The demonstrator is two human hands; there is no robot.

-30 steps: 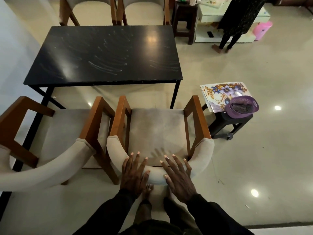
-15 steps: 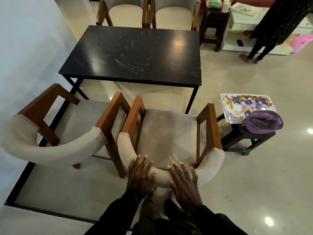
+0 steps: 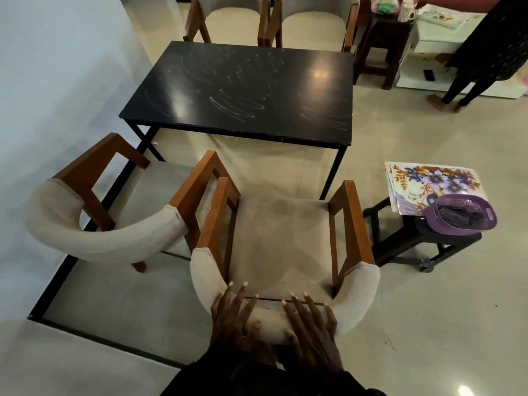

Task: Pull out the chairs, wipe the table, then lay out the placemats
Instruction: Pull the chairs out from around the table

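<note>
Beige padded chair [image 3: 283, 247] — wooden arms

Left hand [image 3: 231, 320] and right hand [image 3: 311, 331] rest flat.

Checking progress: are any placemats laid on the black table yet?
No, the black table shows only streaks; the floral placemats lie stacked on the side stool.

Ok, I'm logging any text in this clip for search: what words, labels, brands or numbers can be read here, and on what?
None can be read in this view.
Placemats: flower print only, no words.
Table: pale streaks, not writing.
Mug and green packet on the far stool: any print is too small and blurred to read.
</note>
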